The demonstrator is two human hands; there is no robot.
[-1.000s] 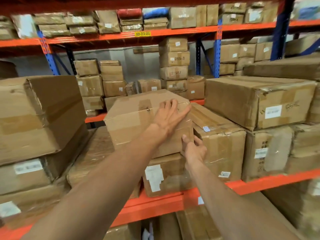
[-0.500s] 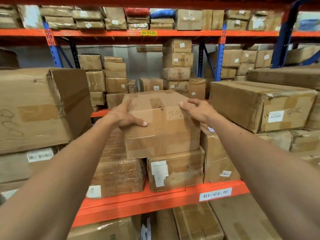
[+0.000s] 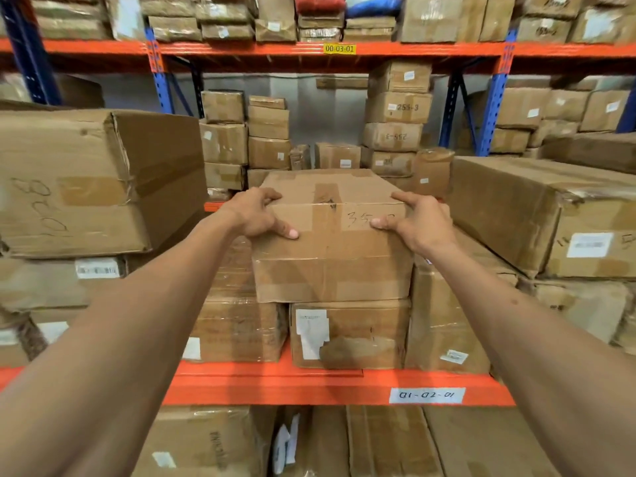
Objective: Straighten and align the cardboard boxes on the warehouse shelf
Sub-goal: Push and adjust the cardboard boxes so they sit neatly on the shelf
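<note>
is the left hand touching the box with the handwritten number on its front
Touching. The head view shows the left hand wrapped over the top-left front corner of the box, fingers on the top face and thumb pressed flat against the front.

Even, warm indoor light; wide-angle bending and soft blur toward the edges.

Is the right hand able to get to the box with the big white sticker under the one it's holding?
Probably yes. The stickered box sits at the shelf front, its face uncovered, just below the right hand on the top box.
</note>
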